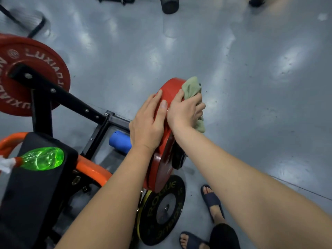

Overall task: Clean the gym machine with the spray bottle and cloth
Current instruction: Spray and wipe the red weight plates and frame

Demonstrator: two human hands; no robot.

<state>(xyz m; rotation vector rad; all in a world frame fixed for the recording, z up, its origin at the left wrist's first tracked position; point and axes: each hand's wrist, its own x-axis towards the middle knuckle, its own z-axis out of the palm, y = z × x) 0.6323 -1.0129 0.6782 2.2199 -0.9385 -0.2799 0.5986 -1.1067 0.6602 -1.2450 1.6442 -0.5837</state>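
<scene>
The step in hand looks to be wiping the red plate (169, 88), mounted edge-up on the gym machine (75, 103); every place here is given from that plate. The left hand (145, 121) lies flat on its left face, fingers straight, bracing it; the right hand (185, 110) is at its right side near the top rim, fingers curled round the green cloth (191, 87) and bunching it against the plate. The spray bottle (42, 158) lies on its side on a black pad (36, 186) well to the plate's left, in neither hand; a black plate (167, 209) sits just below. To do this well, I judge the cloth should be spread flat rather than wadded; it should travel round the rim and down the face in overlapping passes; the bracing hand should stop the plate turning.
</scene>
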